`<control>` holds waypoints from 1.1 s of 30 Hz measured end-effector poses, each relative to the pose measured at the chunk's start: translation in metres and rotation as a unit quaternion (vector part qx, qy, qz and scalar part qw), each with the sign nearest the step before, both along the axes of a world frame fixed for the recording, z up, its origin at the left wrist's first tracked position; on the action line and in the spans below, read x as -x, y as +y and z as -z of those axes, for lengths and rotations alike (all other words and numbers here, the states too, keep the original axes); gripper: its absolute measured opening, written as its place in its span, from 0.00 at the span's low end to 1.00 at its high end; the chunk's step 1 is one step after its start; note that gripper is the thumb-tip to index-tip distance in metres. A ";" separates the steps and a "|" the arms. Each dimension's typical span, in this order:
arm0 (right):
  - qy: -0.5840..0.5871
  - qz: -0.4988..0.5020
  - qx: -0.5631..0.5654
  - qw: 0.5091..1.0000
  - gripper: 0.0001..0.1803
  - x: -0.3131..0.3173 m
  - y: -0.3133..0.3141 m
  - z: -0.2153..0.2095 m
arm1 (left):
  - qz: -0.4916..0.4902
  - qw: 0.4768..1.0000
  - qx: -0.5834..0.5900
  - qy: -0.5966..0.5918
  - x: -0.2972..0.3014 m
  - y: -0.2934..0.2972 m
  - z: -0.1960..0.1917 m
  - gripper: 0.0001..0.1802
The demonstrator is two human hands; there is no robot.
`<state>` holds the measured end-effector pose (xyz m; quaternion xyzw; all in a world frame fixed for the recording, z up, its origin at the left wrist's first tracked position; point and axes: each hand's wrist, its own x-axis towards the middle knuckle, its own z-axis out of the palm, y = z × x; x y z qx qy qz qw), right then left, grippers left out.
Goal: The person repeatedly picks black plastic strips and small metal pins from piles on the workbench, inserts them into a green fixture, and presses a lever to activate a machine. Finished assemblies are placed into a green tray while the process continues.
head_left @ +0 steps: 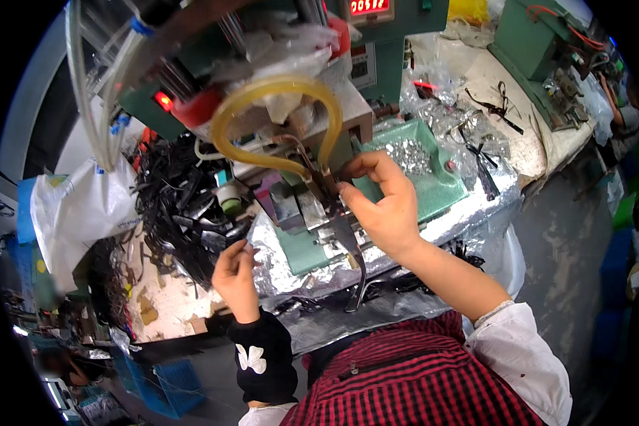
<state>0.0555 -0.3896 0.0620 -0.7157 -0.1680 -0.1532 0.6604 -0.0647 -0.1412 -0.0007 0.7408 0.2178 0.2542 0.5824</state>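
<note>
A dark glasses temple point(347, 238) lies in the metal jig of a green bench machine, its curved tip hanging over the near edge. At its upper end, under the machine's head, my right hand point(388, 206) has thumb and forefinger closed on it; the exact contact is partly hidden by the fingers and the tooling. My left hand point(236, 279) is raised beside the foil-covered bench edge, fingers loosely bent and apart, with nothing visible in them. Close to it, on the left, is a heap of black temples point(184, 206).
A yellow hose point(277, 84) loops in front of the machine head. To the right, a green tray point(444, 192) holds small shiny metal pieces. Loose glasses frames point(500, 108) lie farther right, near another green machine point(532, 42). A white bag point(85, 213) stands at the left.
</note>
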 end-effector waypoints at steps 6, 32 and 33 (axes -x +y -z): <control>0.128 -0.055 -0.123 0.983 0.24 0.011 0.008 -0.004 | -0.001 0.982 -0.106 -0.158 0.000 -0.030 -0.059 0.06; -0.044 0.161 0.389 0.906 0.09 -0.016 -0.107 0.066 | 0.216 0.784 -0.502 -0.295 -0.033 -0.108 -0.074 0.22; -0.087 0.172 0.400 0.896 0.07 -0.021 -0.104 0.073 | 0.206 0.794 -0.498 -0.281 -0.028 -0.108 -0.076 0.22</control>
